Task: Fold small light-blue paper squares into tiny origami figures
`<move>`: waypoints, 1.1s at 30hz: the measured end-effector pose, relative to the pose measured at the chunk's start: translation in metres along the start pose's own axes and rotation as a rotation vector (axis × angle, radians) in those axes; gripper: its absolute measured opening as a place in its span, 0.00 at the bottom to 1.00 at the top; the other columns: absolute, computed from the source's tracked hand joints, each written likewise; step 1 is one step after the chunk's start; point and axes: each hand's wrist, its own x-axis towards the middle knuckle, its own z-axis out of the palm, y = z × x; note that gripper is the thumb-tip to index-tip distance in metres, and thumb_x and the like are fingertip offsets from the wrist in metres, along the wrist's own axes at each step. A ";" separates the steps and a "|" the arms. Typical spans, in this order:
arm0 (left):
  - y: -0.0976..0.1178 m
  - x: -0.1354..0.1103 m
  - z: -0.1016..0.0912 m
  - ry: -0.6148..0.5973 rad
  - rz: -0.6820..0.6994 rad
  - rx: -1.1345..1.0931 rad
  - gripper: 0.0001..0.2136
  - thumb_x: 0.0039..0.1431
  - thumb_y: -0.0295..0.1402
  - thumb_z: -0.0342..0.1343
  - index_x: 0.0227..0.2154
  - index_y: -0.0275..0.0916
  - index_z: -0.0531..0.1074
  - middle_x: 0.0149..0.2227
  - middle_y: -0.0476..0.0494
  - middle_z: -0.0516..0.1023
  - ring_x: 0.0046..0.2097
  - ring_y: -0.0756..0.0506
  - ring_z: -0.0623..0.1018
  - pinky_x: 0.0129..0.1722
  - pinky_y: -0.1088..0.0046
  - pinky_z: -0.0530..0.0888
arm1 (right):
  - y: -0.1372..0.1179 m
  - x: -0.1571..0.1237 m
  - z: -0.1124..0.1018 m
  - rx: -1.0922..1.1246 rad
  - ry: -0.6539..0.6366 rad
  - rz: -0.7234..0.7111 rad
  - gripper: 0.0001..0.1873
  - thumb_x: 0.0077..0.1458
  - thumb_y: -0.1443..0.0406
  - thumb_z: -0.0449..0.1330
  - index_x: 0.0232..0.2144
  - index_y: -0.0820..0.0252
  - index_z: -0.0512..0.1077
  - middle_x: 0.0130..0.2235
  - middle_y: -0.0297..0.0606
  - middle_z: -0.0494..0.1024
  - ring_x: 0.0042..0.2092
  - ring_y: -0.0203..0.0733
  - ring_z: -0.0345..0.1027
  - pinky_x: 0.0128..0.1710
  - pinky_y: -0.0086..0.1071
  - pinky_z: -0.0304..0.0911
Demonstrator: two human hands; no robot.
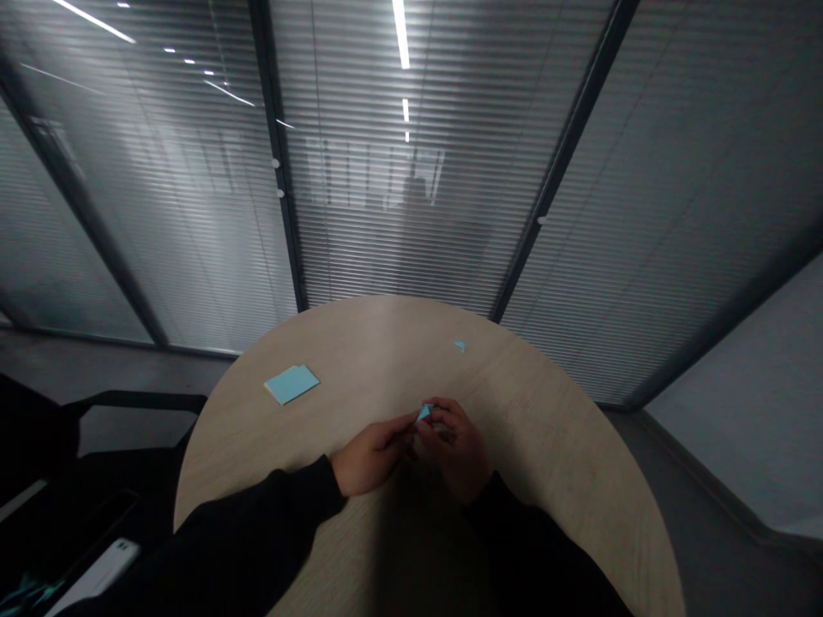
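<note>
Between my two hands is a small piece of folded light-blue paper, held just above the table near its middle. My left hand comes in from the left, its fingers closed on the paper's left side. From the right, my right hand pinches the paper with thumb and fingers. Most of the paper is hidden behind the fingers, so its full shape cannot be made out. On the left of the table lies a stack of light-blue paper sheets. A small folded blue paper piece rests farther back, to the right.
The round wooden table has its curved far edge close to a glass wall with blinds. At the left stands a black chair; a white phone-like object lies at the lower left, near my sleeve.
</note>
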 end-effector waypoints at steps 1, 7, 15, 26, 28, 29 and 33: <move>0.000 0.000 0.000 -0.002 0.000 0.008 0.21 0.68 0.37 0.47 0.61 0.38 0.63 0.47 0.38 0.78 0.42 0.44 0.76 0.46 0.65 0.72 | 0.000 0.000 0.001 0.003 0.004 0.006 0.12 0.54 0.59 0.60 0.30 0.62 0.76 0.47 0.46 0.70 0.40 0.43 0.73 0.32 0.31 0.74; -0.002 0.000 -0.001 0.020 0.019 0.016 0.21 0.68 0.36 0.46 0.62 0.39 0.63 0.51 0.38 0.77 0.42 0.45 0.76 0.50 0.63 0.71 | 0.002 0.000 0.001 -0.042 0.009 -0.004 0.10 0.51 0.59 0.63 0.30 0.61 0.77 0.46 0.44 0.70 0.39 0.42 0.73 0.32 0.32 0.74; -0.004 -0.001 0.000 -0.017 0.006 -0.061 0.25 0.64 0.29 0.48 0.64 0.40 0.59 0.56 0.36 0.73 0.44 0.44 0.77 0.51 0.62 0.71 | 0.001 0.000 0.000 -0.141 0.039 -0.038 0.08 0.51 0.61 0.63 0.31 0.61 0.77 0.45 0.44 0.72 0.37 0.42 0.73 0.31 0.32 0.74; -0.002 -0.005 -0.003 -0.019 0.030 0.225 0.30 0.63 0.25 0.47 0.67 0.43 0.51 0.53 0.41 0.76 0.49 0.43 0.77 0.57 0.60 0.67 | 0.004 0.000 0.006 0.019 0.055 0.094 0.12 0.51 0.58 0.63 0.31 0.61 0.79 0.46 0.46 0.73 0.37 0.42 0.75 0.33 0.31 0.74; -0.001 -0.005 -0.003 -0.010 0.044 0.237 0.29 0.63 0.26 0.47 0.67 0.43 0.52 0.56 0.41 0.74 0.53 0.42 0.74 0.59 0.60 0.65 | 0.004 0.001 0.005 0.035 0.031 0.090 0.12 0.52 0.58 0.62 0.32 0.62 0.78 0.47 0.46 0.72 0.39 0.42 0.75 0.35 0.31 0.74; 0.000 -0.005 -0.003 -0.004 0.048 0.236 0.28 0.64 0.27 0.47 0.66 0.43 0.54 0.57 0.40 0.73 0.55 0.42 0.73 0.60 0.60 0.64 | 0.004 0.001 0.005 0.042 0.020 0.089 0.13 0.52 0.58 0.61 0.32 0.62 0.78 0.48 0.47 0.72 0.39 0.42 0.75 0.35 0.31 0.74; 0.000 -0.003 -0.002 0.028 0.025 0.182 0.23 0.68 0.34 0.45 0.64 0.41 0.58 0.52 0.39 0.77 0.48 0.42 0.76 0.57 0.60 0.67 | 0.005 0.001 0.005 0.059 -0.029 0.089 0.14 0.54 0.57 0.61 0.34 0.63 0.77 0.50 0.47 0.70 0.34 0.38 0.74 0.33 0.31 0.74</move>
